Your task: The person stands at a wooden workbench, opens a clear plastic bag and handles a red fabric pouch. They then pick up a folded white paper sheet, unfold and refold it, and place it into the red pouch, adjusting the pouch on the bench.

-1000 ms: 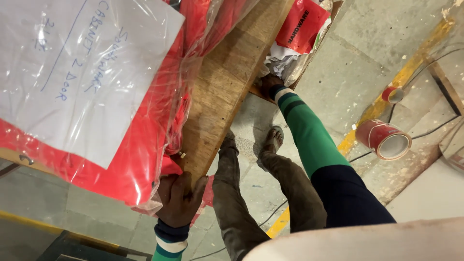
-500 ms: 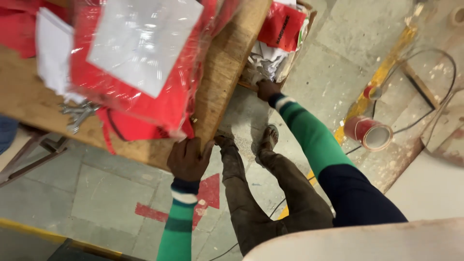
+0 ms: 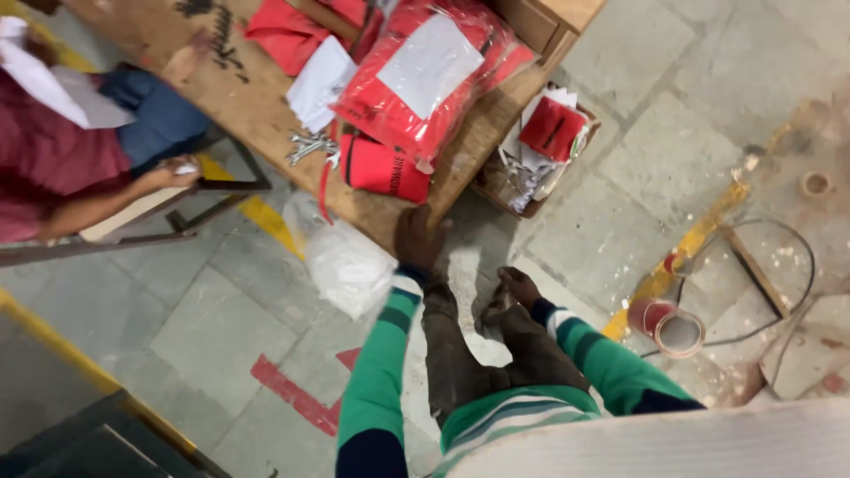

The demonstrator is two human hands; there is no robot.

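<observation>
My left hand (image 3: 418, 237) grips the near corner of a wooden table (image 3: 252, 97). Just beyond it on the table lie a red pouch (image 3: 382, 168) and a plastic-wrapped red bundle (image 3: 425, 84) with a white sheet on top. My right hand (image 3: 518, 285) hangs by my knee with its fingers curled and nothing in it. Beyond that hand, a cardboard box (image 3: 531, 181) holding a red packet (image 3: 553, 128) and crumpled paper stands on the floor beside the table.
A seated person (image 3: 80, 164) in a maroon top is at the left by a metal-framed chair. A white plastic bag (image 3: 347, 265) lies under the table edge. At the right, the stone floor holds a red tape roll (image 3: 675, 329), a cable (image 3: 792, 265) and wooden scraps.
The view has drawn back from the table, showing more floor. My right hand has come back from the cardboard box to my knee. My left hand stays on the table edge.
</observation>
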